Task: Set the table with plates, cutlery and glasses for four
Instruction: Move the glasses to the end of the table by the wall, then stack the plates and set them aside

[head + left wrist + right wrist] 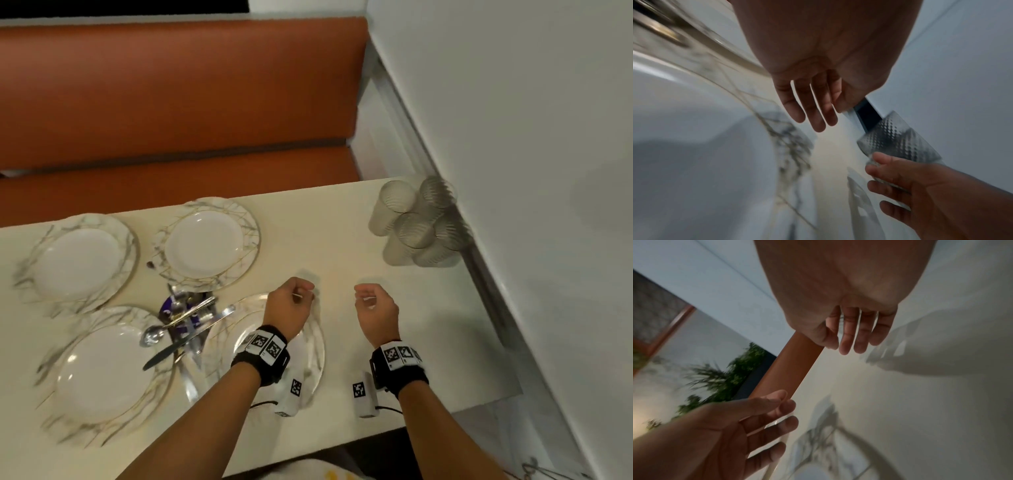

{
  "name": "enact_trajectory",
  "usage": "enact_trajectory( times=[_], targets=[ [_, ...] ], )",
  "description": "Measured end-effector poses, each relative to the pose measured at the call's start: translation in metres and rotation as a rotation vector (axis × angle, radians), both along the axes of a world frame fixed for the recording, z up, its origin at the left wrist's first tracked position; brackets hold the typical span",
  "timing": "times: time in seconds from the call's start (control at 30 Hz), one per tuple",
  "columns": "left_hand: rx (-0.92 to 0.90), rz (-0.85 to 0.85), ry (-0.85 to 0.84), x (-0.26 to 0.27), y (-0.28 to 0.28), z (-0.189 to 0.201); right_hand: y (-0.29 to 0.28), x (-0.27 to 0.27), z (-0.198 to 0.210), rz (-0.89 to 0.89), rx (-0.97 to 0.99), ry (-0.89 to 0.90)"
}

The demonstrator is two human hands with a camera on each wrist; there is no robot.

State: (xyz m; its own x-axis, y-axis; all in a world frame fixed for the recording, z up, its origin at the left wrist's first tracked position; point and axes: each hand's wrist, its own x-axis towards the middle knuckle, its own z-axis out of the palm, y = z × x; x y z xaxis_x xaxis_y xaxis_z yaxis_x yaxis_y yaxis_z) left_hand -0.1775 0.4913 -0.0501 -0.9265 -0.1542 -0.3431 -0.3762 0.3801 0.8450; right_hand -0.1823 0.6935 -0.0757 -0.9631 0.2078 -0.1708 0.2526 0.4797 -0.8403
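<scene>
Several marble-patterned plates with gold lines lie on the cream table: far left plate, far middle plate, near left plate. The near middle plate is partly hidden under my left forearm. A pile of cutlery with a spoon and knives lies between them. Several textured glasses stand clustered at the far right corner. My left hand hovers past the near middle plate, loosely curled and holding nothing. My right hand hovers beside it, also holding nothing. Both hands' fingers hang relaxed in the wrist views.
An orange bench seat runs along the far side of the table. A white wall borders the table's right edge, close to the glasses. A purple item lies under the cutlery. Bare tabletop lies between my hands and the glasses.
</scene>
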Motion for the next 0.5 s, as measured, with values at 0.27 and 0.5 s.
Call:
enact_trajectory(
  times=[0.27,0.5],
  targets=[
    [-0.070,0.138,-0.019,0.051,-0.132,0.003,-0.120,0.015,0.018,0.211,-0.034,-0.041],
    [-0.054,0.196,-0.063,0.083,-0.215,0.006,-0.175,0.024,0.005,0.310,0.193,-0.025]
  ],
)
